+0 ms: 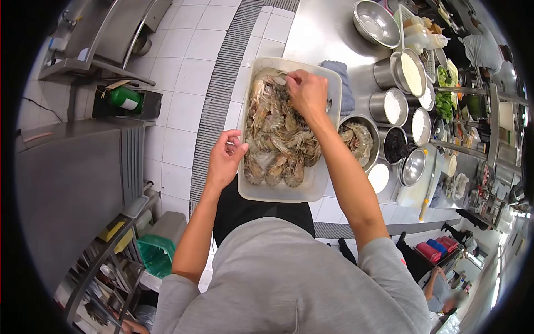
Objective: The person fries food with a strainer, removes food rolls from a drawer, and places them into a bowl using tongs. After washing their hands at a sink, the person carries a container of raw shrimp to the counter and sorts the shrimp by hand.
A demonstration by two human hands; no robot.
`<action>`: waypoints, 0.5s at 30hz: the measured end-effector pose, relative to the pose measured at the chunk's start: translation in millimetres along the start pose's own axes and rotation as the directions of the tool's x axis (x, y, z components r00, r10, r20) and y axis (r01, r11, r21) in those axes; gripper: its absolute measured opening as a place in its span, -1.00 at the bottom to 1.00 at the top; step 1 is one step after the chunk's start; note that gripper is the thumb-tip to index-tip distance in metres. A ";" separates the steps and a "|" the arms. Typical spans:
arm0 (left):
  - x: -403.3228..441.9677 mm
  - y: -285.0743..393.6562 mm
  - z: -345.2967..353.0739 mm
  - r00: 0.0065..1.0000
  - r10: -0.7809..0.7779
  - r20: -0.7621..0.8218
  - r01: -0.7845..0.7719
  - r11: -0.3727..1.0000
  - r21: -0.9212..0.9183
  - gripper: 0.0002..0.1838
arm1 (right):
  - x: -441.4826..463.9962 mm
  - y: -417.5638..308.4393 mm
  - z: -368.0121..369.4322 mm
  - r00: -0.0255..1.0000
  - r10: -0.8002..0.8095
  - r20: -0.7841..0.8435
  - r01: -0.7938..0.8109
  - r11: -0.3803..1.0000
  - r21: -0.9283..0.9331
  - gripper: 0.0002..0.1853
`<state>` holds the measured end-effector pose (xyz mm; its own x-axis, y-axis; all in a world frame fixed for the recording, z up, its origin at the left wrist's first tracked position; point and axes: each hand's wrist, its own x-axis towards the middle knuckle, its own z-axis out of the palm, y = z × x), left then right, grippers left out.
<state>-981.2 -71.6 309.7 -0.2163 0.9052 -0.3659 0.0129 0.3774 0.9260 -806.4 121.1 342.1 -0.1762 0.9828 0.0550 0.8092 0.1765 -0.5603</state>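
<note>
A translucent plastic tub (318, 192) full of raw shrimp (275, 131) rests partly on the steel counter, its near end over my lap. Inside its upper part my right hand (307, 93) is closed, fingertips pinched at the shrimp; what they hold is too small to make out. My left hand (227, 157) is beside the tub's left wall, fingers apart and curled a little, with nothing in it. Just right of the tub, partly behind my right forearm, a steel bowl (376, 146) holds more shrimp (357, 142).
A grey cloth (345, 92) lies beside the tub. Steel pots (384, 106), an empty bowl (377, 23) and a cutting board (414, 195) with a yellow-handled knife (425, 207) stand right. A green-lined bin (156, 253) is lower left. Another person (442, 292) is lower right.
</note>
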 end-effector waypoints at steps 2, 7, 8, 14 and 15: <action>0.8 -0.2 -0.4 1.000 0.010 -0.007 -0.010 1.000 -0.005 -0.61 | -15.2 5.6 -7.4 0.972 -0.186 -0.142 0.186 0.982 -0.011 -0.85; 1.9 -0.5 -1.9 1.000 0.005 0.019 -0.005 1.000 0.006 -0.61 | -82.4 8.9 -26.7 0.943 -0.175 -0.283 0.206 0.975 0.084 -0.93; 1.8 0.9 -2.2 1.000 0.005 0.021 -0.005 1.000 0.007 -0.61 | -98.8 10.5 -32.1 0.939 -0.177 -0.295 0.206 0.976 0.069 -0.93; 1.7 16.6 0.6 0.999 0.042 0.002 -0.042 0.991 0.125 -0.59 | -193.8 30.4 -62.6 0.982 -0.085 -0.170 0.099 0.992 0.076 -0.90; 1.1 29.8 4.6 0.937 0.338 -0.094 -0.281 0.883 0.375 -0.59 | -203.7 34.4 -67.3 0.990 -0.134 -0.054 0.136 0.990 0.046 -0.89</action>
<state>-976.5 -58.5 336.5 -0.2899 0.9568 -0.0211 0.4386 0.1524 0.8857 -704.9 -69.4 367.3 -0.2525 0.9518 0.1741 0.7510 0.3062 -0.5849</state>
